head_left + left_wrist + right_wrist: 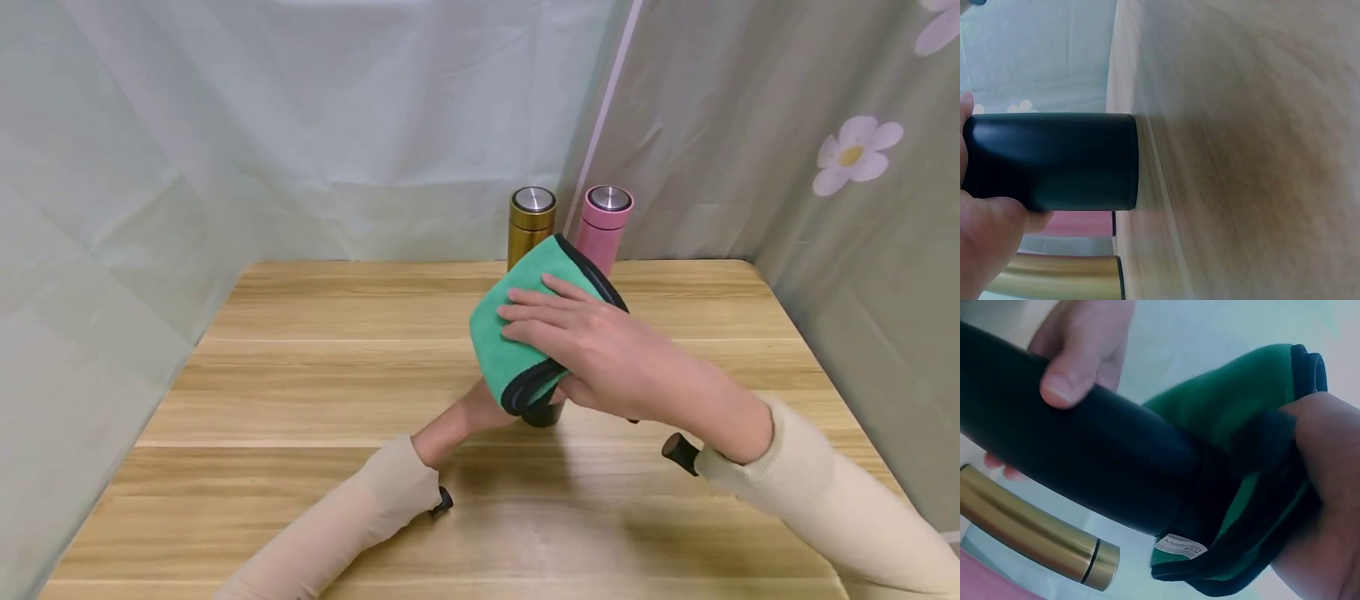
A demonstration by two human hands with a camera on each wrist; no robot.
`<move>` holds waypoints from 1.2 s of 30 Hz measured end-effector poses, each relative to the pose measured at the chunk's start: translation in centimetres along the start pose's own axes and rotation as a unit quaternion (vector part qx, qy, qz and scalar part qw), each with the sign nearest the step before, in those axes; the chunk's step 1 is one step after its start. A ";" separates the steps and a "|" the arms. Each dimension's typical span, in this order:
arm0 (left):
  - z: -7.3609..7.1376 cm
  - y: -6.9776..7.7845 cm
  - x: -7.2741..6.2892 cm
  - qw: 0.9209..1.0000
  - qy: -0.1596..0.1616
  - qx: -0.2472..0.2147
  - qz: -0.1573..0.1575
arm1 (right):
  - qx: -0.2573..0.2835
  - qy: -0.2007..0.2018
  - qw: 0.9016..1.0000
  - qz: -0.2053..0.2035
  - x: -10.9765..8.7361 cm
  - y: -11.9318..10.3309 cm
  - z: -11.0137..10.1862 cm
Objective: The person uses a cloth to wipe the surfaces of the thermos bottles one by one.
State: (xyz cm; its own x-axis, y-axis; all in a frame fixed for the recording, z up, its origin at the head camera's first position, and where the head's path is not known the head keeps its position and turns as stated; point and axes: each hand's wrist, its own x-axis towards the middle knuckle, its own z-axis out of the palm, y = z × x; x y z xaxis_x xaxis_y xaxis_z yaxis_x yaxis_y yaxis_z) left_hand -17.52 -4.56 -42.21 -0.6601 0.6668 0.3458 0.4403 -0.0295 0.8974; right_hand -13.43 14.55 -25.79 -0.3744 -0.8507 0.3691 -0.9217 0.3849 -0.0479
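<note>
A dark, nearly black thermos bottle [1054,162] is upright, its base close over the table. My left hand [480,407] grips its body, thumb on one side and fingers round the other, as the right wrist view shows. Over the bottle's top lies a folded green cloth [498,346] with black edging and a small white label. My right hand [600,342] holds this cloth from above, fingers spread across it and thumb at the near side. The cloth covers the bottle's top in the head view; only the dark base [542,415] shows under it.
Behind the cloth stand a gold thermos bottle [531,237] and a pink one [602,237], side by side near the back of the wooden table [315,392]. A pale curtain [375,125] hangs along the back and sides.
</note>
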 end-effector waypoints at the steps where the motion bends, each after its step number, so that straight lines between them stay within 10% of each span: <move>1: 0.2 0.1 0.4 1.000 0.002 -0.010 0.017 | 0.011 -0.002 1.000 0.005 0.4 0.2 0.0; 5: 0.9 0.5 1.7 0.998 0.018 -0.042 0.042 | 0.053 -0.003 0.998 0.030 1.3 1.5 -0.1; 14: 1.2 1.1 1.8 0.996 0.046 -0.031 -0.064 | 0.196 0.039 0.975 0.099 -0.3 5.1 0.5; 27: 1.3 1.3 1.6 0.990 0.070 -0.001 -0.121 | 0.355 0.109 0.908 0.195 -4.7 5.0 2.3; 36: 1.2 1.3 1.5 0.992 0.070 -0.001 -0.107 | 0.255 0.208 0.922 0.202 -7.2 3.1 4.0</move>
State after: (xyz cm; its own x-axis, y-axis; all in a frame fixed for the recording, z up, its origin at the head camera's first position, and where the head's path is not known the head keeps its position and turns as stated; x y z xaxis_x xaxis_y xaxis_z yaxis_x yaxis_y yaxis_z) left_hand -17.23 -2.67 -40.85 -0.8161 0.5483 0.1827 0.2802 0.0989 0.9548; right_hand -14.03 20.44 -32.28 -0.7241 -0.4230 0.5448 -0.6832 0.3311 -0.6509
